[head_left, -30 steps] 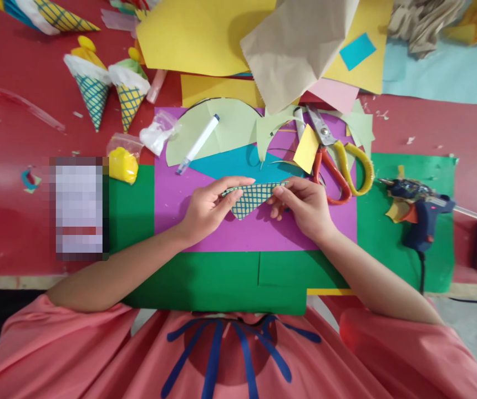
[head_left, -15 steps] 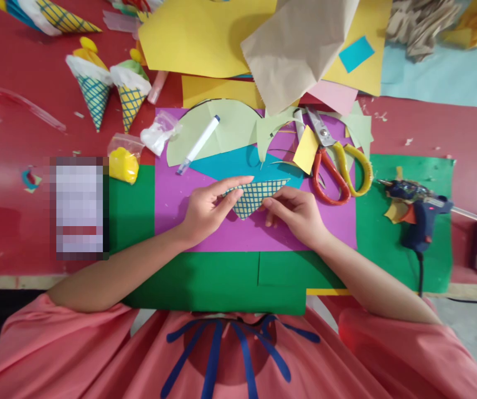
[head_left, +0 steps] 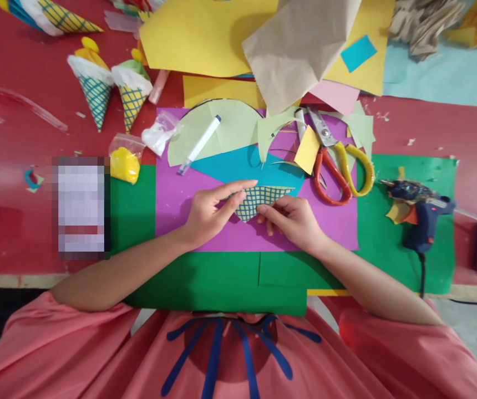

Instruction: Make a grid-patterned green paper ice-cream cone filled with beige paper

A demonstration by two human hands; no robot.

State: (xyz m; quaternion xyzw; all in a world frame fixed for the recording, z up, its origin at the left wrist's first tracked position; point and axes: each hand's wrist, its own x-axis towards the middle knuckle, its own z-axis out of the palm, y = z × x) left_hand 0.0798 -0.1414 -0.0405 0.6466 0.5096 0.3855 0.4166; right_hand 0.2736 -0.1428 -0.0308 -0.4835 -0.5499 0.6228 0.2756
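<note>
A pale green paper piece with a dark blue grid (head_left: pixel 252 203), curled toward a cone shape, is held between my two hands above the purple sheet (head_left: pixel 180 227). My left hand (head_left: pixel 211 213) pinches its left side between thumb and fingers. At its lower right edge, my right hand (head_left: pixel 290 219) grips the paper with thumb and fingertips. Just beyond lies a blue paper piece (head_left: pixel 238 162), partly under a pale green paper shape (head_left: pixel 217 127) with a white marker (head_left: pixel 199 145) on it. Scissors (head_left: pixel 330 160) with red and yellow handles rest to the right.
A glue gun (head_left: pixel 424 216) lies on the green sheet (head_left: pixel 442 266) at right. At left are a blurred-out phone-like object (head_left: pixel 81 208), a bag of yellow clay (head_left: pixel 125 164) and finished paper cones (head_left: pixel 97 100). Brown paper (head_left: pixel 297 55) and yellow sheets (head_left: pixel 201 39) lie at the back.
My right hand has slid slightly left and down along the edge of the gridded paper. The paper's right corner has dipped a little. My left hand keeps its pinch.
</note>
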